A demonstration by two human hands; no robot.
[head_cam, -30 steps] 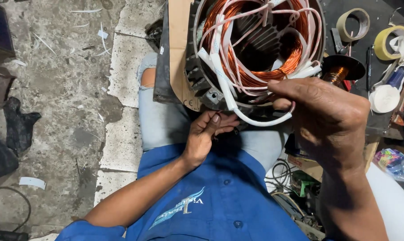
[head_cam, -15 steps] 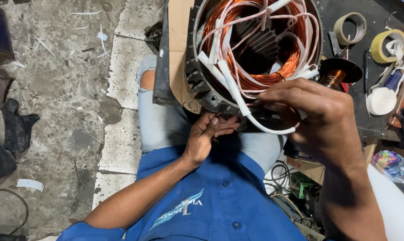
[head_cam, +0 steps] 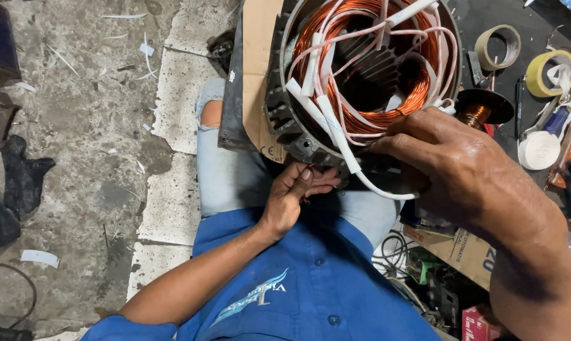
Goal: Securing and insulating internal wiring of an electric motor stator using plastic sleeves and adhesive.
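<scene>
On the person's lap, propped against the jean-clad knees, sits a motor stator (head_cam: 361,82): a dark, ribbed metal housing, round and open toward the camera, with bright copper windings (head_cam: 418,88) packed around its inner bore. White and pale pink insulating sleeves (head_cam: 326,117) run over the copper and cross the opening in loops, some bound together near the top. One thicker white sleeved lead (head_cam: 374,186) leaves the lower edge of the housing and curves down and to the right.

At that lower right edge rests the right hand (head_cam: 456,170), knuckles toward the camera, its fingers curled in and pressed together over the end of the white lead; the fingertips are hidden behind the hand, so the exact pinch cannot be seen. Beneath the housing, the left hand (head_cam: 295,196) comes up from the blue shirt (head_cam: 310,284), its fingers bent and bunched close together, tips touching the underside of the stator rim.

Beside the stator on the right lie two rolls of tape (head_cam: 525,60), a small copper wire spool (head_cam: 481,110) and a roll of white ribbon (head_cam: 538,150). Cracked concrete floor (head_cam: 77,126) spreads to the left.
</scene>
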